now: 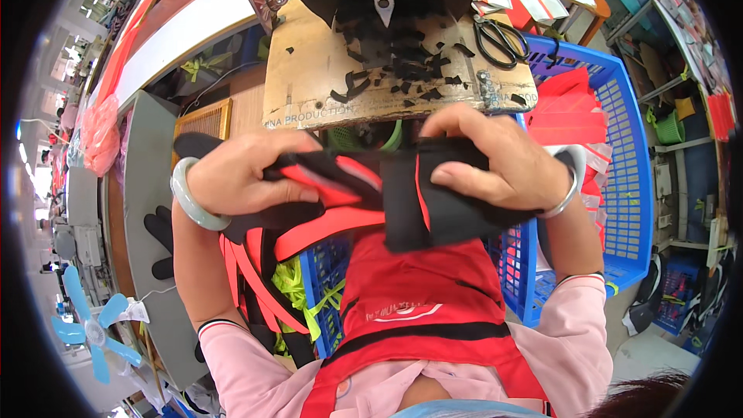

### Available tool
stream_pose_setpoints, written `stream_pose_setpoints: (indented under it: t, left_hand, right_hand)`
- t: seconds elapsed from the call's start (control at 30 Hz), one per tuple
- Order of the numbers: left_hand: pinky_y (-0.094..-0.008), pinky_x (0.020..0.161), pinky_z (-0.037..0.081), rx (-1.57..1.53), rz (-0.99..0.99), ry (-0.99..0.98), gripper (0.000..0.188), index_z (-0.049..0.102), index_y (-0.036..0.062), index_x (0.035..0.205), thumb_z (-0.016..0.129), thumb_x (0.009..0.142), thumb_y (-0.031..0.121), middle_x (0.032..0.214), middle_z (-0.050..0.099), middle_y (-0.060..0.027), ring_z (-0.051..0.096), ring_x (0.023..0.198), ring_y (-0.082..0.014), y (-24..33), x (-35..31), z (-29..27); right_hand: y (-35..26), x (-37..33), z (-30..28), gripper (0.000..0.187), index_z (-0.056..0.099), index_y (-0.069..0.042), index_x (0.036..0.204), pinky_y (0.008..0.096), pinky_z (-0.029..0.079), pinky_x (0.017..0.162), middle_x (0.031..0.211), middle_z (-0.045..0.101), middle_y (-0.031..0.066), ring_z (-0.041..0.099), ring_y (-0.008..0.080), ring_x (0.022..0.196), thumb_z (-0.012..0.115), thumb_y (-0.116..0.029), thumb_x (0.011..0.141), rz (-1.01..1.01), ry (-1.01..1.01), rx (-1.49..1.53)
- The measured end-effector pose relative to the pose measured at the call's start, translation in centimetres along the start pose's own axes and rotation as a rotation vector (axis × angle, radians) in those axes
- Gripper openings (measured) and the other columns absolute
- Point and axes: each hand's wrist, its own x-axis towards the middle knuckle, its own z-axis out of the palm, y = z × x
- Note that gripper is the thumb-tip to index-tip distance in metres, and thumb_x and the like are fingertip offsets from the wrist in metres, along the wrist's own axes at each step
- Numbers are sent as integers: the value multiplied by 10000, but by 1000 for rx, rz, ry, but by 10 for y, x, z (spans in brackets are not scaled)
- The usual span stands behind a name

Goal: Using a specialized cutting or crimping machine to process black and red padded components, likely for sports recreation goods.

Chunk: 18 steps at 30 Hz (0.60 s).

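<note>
Between my hands, just in front of the wooden work board, is a black fabric piece (pixel 402 209) with bright orange-red strips, held above my red apron. My left hand (pixel 251 174) is closed on its left part, thumb on top, where black and red bands bunch together. With thumb and fingers, my right hand (pixel 503 162) grips the wider black panel, which has a thin red edge line. A long red band (pixel 325 232) trails from the piece to the left, down beside my left forearm. The fingers' undersides are hidden by the fabric.
Black scraps (pixel 410 66) litter the wooden board (pixel 306 70) under a machine head (pixel 385 0). Black-handled scissors (pixel 503 45) lie at its right corner. A blue basket (pixel 625 155) with red fabric pieces (pixel 569 108) stands right. A blue fan (pixel 95 333) is at left.
</note>
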Motion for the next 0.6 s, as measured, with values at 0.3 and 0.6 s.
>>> stream_pose_setpoints:
  t: [0.3,0.6]
  left_hand:
    - [-450,748,480,355,-32,194,322,602,-5,1040,703,863,244,895,640,-215,602,869,-421,-33,46,-17]
    - [-445,754,477,438,-69,260,401,594,-69,1084,700,868,252,895,628,-255,589,859,-444,-43,65,-45]
  right_hand:
    - [56,45,-40,384,656,-34,1022,409,491,648,883,675,158,640,358,780,719,-373,853,-175,172,-639]
    - [75,81,-56,407,646,-53,981,444,508,628,754,654,170,638,376,707,657,-449,890,-200,235,-645]
